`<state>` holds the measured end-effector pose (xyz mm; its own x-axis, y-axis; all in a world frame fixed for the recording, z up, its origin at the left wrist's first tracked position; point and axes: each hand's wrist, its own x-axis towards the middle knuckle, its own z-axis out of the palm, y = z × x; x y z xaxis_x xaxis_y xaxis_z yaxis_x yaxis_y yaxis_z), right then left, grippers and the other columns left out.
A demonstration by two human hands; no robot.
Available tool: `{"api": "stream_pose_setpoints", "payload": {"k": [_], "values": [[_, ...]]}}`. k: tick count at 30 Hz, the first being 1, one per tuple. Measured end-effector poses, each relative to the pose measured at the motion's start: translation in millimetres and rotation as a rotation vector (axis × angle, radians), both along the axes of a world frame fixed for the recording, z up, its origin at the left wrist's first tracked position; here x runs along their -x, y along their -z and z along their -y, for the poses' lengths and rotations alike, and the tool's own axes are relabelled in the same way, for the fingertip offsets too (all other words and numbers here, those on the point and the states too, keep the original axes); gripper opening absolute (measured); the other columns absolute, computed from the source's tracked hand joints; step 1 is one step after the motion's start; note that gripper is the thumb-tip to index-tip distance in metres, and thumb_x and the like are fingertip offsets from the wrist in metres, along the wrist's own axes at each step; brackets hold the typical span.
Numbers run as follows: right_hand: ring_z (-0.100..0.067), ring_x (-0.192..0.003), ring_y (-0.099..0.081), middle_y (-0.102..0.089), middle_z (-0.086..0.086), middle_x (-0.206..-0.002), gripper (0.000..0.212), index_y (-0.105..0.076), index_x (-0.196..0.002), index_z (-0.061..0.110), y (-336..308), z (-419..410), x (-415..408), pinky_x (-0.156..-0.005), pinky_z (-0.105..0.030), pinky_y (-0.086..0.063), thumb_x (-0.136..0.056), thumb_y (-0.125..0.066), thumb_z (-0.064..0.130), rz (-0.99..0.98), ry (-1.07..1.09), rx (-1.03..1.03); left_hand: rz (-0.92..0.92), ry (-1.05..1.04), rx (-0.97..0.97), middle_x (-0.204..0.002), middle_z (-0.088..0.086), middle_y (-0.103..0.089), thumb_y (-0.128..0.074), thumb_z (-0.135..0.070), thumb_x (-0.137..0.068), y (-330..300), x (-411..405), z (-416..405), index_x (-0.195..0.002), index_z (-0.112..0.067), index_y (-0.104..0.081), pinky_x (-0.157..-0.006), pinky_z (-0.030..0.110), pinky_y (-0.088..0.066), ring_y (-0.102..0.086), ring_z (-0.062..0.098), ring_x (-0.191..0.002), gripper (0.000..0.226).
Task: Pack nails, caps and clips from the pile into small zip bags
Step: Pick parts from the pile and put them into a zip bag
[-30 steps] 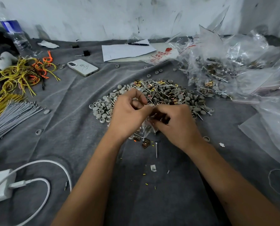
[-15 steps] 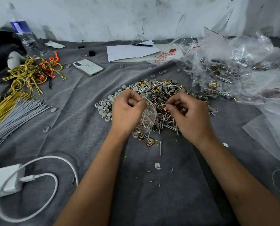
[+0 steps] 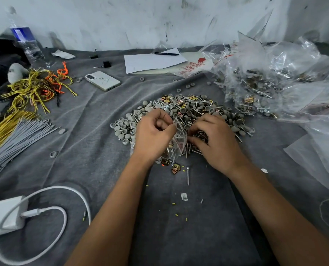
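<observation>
Clear plastic zip bag [image 3: 177, 139] pinched at its upper edge by the left hand [image 3: 153, 134], at the near edge of the pile [image 3: 190, 110] of nails, caps and clips on the grey-clothed desk [image 3: 94, 150]. Right hand [image 3: 215, 139], fingers curled into the nails; grip cannot be told.

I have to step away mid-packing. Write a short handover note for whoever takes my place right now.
Left hand: pinches the small zip bag by its mouth and holds it upright over the pile's near edge; a few nails and a clip show inside.
Right hand: fingers curled down into the nails of the pile; what they grip is hidden.
Filled bags lie heaped to the right of the pile.
Strays on the cloth near you: one loose nail, two clips.
Left to do: finish filling this bag, zip it, then work through the large pile that remains.
</observation>
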<state>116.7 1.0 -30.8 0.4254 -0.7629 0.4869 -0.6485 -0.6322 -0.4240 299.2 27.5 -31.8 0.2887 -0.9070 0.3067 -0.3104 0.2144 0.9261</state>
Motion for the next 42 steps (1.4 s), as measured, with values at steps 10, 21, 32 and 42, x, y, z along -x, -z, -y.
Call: {"api": "stream_pose_setpoints", "payload": {"k": [10,21,32,42], "values": [[-0.013,-0.087,-0.064,-0.068,0.0,-0.096,0.021,-0.079,-0.1,0.009,-2,-4,1,-0.078,-0.033,-0.054,-0.08,-0.085,0.009,0.159,-0.206,0.086,-0.079,0.094,-0.027,-0.049,0.002,-0.051,-0.063,0.013,-0.087,-4,7,-1,-0.085,0.002,-0.06,-0.05,0.028,-0.04,-0.047,0.02,-0.045,0.012],[0.001,-0.09,-0.069,-0.073,0.009,-0.096,0.018,-0.077,-0.107,0.012,-3,-1,4,-0.079,-0.012,-0.051,-0.089,-0.078,0.012,0.344,-0.124,-0.009,-0.243,0.149,0.007,-0.045,-0.007,-0.05,-0.063,0.002,-0.077,-2,0,1,-0.078,-0.012,-0.059,-0.041,0.019,-0.035,-0.042,0.011,-0.036,0.015],[-0.004,-0.098,-0.039,-0.05,0.015,-0.097,0.03,-0.072,-0.098,0.025,4,-3,1,-0.08,-0.028,-0.035,-0.077,-0.086,0.042,-0.131,-0.148,-0.06,-0.218,0.081,0.021,-0.048,-0.007,-0.047,-0.063,-0.004,-0.073,-1,0,1,-0.077,-0.015,-0.059,-0.049,0.023,-0.033,-0.038,0.015,-0.043,0.013],[-0.003,-0.081,-0.059,-0.067,0.008,-0.09,0.013,-0.075,-0.094,0.013,-8,-5,9,-0.073,-0.017,-0.046,-0.084,-0.082,0.01,0.322,-0.077,0.004,-0.098,0.084,0.018,-0.051,-0.002,-0.053,-0.065,0.004,-0.079,1,3,-1,-0.08,-0.007,-0.061,-0.047,0.021,-0.04,-0.045,0.011,-0.044,0.012]]}}
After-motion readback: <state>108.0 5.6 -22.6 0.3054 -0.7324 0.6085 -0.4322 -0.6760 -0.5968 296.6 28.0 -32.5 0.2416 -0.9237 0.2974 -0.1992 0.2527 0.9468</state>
